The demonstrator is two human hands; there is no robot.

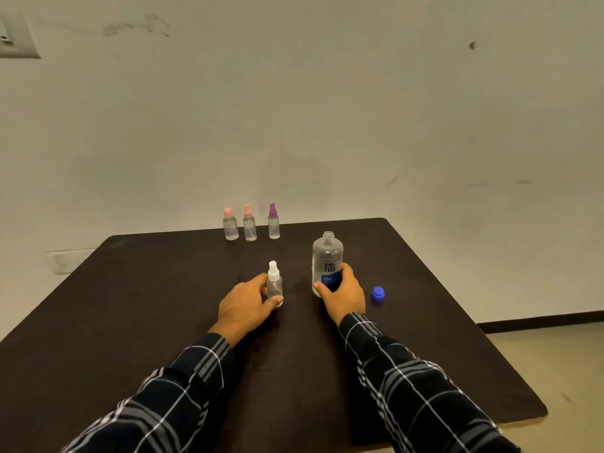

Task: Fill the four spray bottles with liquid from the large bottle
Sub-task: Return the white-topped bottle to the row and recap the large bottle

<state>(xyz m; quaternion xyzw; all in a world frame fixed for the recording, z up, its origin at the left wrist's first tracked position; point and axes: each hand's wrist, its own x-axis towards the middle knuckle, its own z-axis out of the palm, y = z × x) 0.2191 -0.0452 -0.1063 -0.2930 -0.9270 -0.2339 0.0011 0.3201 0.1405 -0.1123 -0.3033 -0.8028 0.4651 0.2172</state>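
I am gripping the large bottle (327,253) low on its body with my right hand (344,297), thumb lying across the front under the blue label and fingers curling round the far side. The bottle is standing upright on the dark table (130,305), right of centre, with its neck uncapped. Its body is clear; I cannot tell the liquid level. Its blue cap (378,294) is lying on the table just beside my right hand, on the outer side, not touching the bottle. My left hand (243,304) is holding the white-topped spray bottle (274,286), thumb and fingers closing round its clear body; it is standing upright near the large bottle, to its left, with a gap of bare table between the two, and its white sprayer is in place. My hands are apart, each clasping its own bottle. Along the far edge of the table three more spray bottles are standing upright in a row, well apart from my hands: a pink-topped bottle (230,227) on the left, a second pink-topped bottle (249,227) just beside it, and a purple-topped bottle (274,225) on the right. Dark plaid sleeves (408,387) are covering both forearms. Behind the table a pale wall (327,109) is showing scuff marks, with a switch plate (16,37) at upper left.
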